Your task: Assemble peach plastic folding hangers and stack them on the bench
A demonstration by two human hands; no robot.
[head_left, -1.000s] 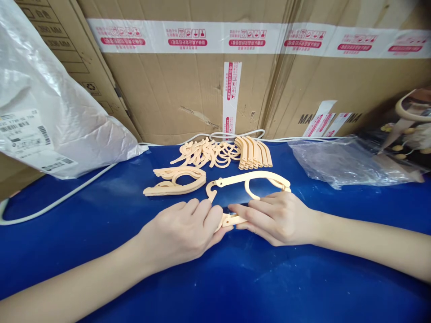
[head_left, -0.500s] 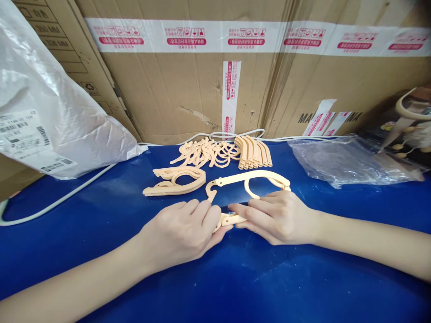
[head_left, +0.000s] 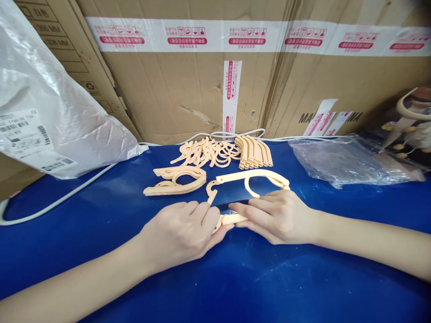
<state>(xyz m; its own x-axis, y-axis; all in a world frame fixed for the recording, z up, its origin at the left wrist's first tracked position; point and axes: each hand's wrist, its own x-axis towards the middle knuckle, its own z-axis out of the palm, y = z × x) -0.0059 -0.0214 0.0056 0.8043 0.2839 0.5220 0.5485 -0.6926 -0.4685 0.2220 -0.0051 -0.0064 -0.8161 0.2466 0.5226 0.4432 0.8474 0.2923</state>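
A cream plastic folding hanger (head_left: pixel 252 175) lies between my hands, its far arm bowed away from me and a notched end piece (head_left: pixel 211 192) at that arm's left tip. My left hand (head_left: pixel 185 229) is closed, pinching the end piece at the left tip of the near arm between thumb and fingers; most of that piece is covered. My right hand (head_left: pixel 279 217) is closed around the near arm, just right of the joint. The hanger's ring-shaped hook curves out above my right knuckles. Folded cream hangers (head_left: pixel 175 180) lie stacked just beyond my left hand.
Behind are a heap of loose cream hooks and small pieces (head_left: pixel 205 152) and a row of stacked curved arms (head_left: pixel 254 152). A clear plastic bag (head_left: pixel 350 163) lies right; a white package (head_left: pixel 50 107) stands left. Cardboard boxes (head_left: pixel 188 89) and a white cable (head_left: pixel 67 198) border the blue table (head_left: pixel 215 287).
Hardly anything differs. The near arm of the hanger has tilted slightly at the joint between my hands, and both hands keep their grip in the same place.
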